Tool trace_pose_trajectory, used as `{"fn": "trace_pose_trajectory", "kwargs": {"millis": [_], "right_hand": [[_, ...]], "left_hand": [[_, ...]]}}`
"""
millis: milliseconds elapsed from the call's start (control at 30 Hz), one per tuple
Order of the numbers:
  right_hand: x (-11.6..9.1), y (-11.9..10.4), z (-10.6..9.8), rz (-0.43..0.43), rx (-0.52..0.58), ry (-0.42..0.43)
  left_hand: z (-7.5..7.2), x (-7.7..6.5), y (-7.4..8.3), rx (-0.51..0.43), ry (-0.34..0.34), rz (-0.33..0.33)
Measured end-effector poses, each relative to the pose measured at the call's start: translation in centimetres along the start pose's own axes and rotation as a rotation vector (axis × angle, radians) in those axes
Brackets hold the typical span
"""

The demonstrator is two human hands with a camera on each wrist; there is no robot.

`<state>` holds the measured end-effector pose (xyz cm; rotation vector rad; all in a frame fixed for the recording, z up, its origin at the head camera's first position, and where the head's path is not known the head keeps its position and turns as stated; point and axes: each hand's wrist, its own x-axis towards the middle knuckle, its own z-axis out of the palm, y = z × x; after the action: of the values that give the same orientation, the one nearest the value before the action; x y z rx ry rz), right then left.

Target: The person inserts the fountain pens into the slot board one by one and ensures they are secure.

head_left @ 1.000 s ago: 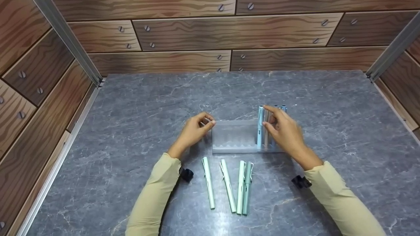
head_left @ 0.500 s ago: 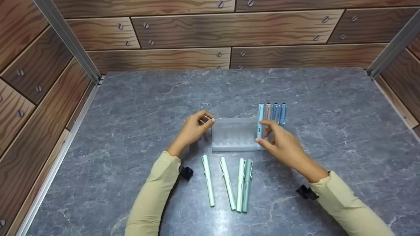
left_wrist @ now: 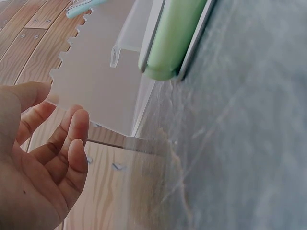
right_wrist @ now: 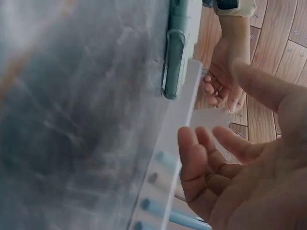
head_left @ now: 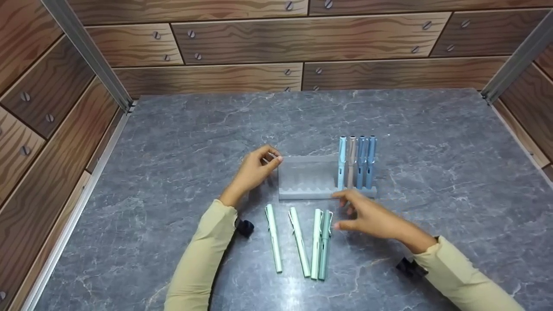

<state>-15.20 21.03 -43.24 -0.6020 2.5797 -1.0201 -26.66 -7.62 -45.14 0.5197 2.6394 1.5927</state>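
Observation:
A clear acrylic pen stand (head_left: 306, 175) stands upright in the head view. My left hand (head_left: 259, 170) pinches its upper left corner between thumb and fingers. At the stand's right end a light blue pen (head_left: 341, 162), a grey-brown pen (head_left: 351, 162) and two darker blue pens (head_left: 361, 164) stand in its slots. Before the stand lie three pale green pens (head_left: 300, 242) and a darker green pen (head_left: 325, 246). My right hand (head_left: 367, 216) holds nothing, its thumb and fingers spread apart close to the clip end of the darker green pen, in front of the stand's lower edge.
The pens and stand rest on a grey marbled tabletop (head_left: 194, 129). Wood-patterned panels (head_left: 237, 43) enclose it at the back and sides, with metal posts (head_left: 90, 56) at the corners. A black wrist camera (head_left: 245, 228) is worn on each arm.
My right hand has left the light blue pen, now standing in the stand, and come down and toward me to the darker green pen. The left hand has stayed at the corner.

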Motion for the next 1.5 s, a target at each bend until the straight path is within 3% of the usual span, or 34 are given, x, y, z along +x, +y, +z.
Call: {"fn": "trace_pose_trajectory", "kwargs": {"millis": [300, 500, 933, 1267, 1500], "right_hand": [[0.0, 0.2, 0.9, -0.014, -0.092, -0.067], [0.4, 0.2, 1.4, 0.035, -0.135, -0.086], [0.8, -0.4, 2.3, 0.105, -0.223, -0.032], [0.6, 0.1, 2.0, 0.095, -0.187, -0.018], [0.1, 0.7, 1.5, 0.017, -0.062, 0.014]], "left_hand": [[0.0, 0.0, 0.0, -0.001, -0.004, -0.001], [0.0, 0.0, -0.1, 0.002, -0.007, 0.003], [0.0, 0.0, -0.1, 0.003, -0.005, 0.007], [0.0, -0.1, 0.0, -0.008, -0.016, -0.001], [-0.1, -0.1, 0.1, 0.004, -0.018, -0.003]]}}
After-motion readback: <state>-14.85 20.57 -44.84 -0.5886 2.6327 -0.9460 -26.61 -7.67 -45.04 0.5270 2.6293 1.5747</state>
